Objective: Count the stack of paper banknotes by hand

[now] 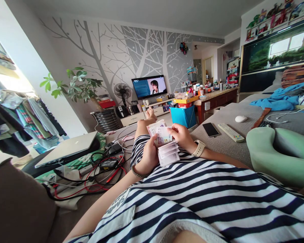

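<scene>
A fanned stack of banknotes (163,136), some marked with a 5, is held above my lap. My left hand (148,155) is closed round the left side of the stack, its thumb lying over the notes. Several notes bend down below that hand in a layered fold (168,154). At the upper right edge, my right hand (182,136) pinches a note between thumb and fingers. A pale watch is on my right wrist, a braided band on my left. The fingers behind the notes are partly hidden.
To my right on the sofa lie a phone (210,129), a remote control (231,132), a white mouse (241,118) and a green neck pillow (281,155). On my left, tangled cables (108,165) lie beside a closed laptop (68,148). A blue box (183,116) stands ahead.
</scene>
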A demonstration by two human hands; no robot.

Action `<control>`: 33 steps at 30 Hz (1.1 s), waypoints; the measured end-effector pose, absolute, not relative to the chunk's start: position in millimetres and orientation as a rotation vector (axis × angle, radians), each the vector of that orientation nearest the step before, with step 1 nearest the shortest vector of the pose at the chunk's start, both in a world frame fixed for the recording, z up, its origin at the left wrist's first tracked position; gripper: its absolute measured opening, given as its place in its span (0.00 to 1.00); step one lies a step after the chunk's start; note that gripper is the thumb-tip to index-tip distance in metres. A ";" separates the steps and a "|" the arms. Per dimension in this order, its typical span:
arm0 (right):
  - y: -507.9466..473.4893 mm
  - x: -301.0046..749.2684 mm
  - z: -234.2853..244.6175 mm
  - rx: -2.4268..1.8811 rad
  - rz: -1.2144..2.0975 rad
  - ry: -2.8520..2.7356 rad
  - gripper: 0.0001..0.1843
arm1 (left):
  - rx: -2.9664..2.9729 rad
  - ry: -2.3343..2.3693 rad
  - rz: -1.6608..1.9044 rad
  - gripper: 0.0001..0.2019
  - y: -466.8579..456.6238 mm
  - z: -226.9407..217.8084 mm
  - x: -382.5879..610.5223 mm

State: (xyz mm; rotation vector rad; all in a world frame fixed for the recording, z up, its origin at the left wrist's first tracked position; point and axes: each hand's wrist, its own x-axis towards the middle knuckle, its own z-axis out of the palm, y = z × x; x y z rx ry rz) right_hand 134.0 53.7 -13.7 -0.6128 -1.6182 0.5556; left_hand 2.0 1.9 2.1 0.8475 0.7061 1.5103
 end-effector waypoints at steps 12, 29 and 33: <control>45.9 133.7 -10.3 -0.469 0.590 -1.638 0.17 | 0.855 0.721 1.562 0.14 7.9 -1.3 -0.1; 43.2 134.6 -9.1 -0.467 0.583 -1.654 0.20 | 0.831 0.796 1.599 0.10 -5.6 10.6 7.3; 40.4 136.2 -8.4 -0.417 0.615 -1.686 0.23 | 0.836 0.768 1.564 0.09 -5.9 10.2 6.2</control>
